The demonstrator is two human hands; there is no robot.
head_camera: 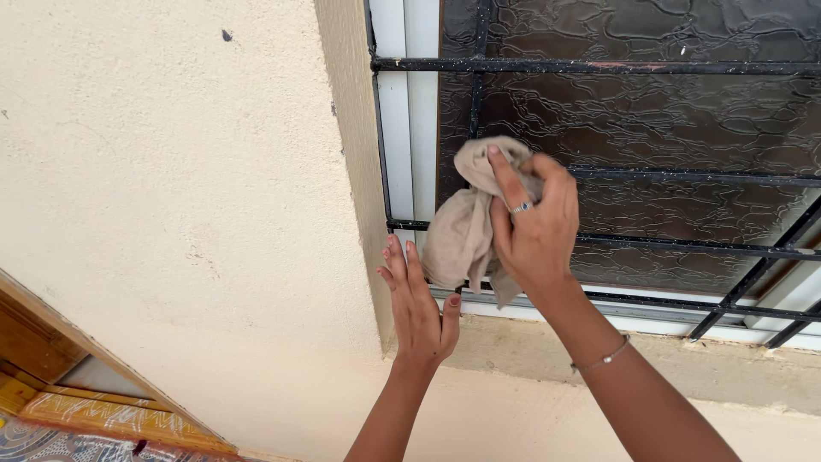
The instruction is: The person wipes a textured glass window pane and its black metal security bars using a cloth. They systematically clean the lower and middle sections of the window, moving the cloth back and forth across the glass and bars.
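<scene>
My right hand (534,227) grips a crumpled beige cloth (466,227) and presses it against the black metal window grille (650,66), near a horizontal bar. A ring sits on one finger and a thin bracelet on the wrist. My left hand (419,304) is flat and open, fingers together, resting against the corner of the window recess just below the hanging end of the cloth. Behind the bars is dark patterned glass (667,128).
A cream plastered wall (171,171) fills the left side. The white window frame (406,128) runs beside the grille, with a sill (667,346) below. At the bottom left are a wooden edge (34,338) and a patterned orange fabric (103,419).
</scene>
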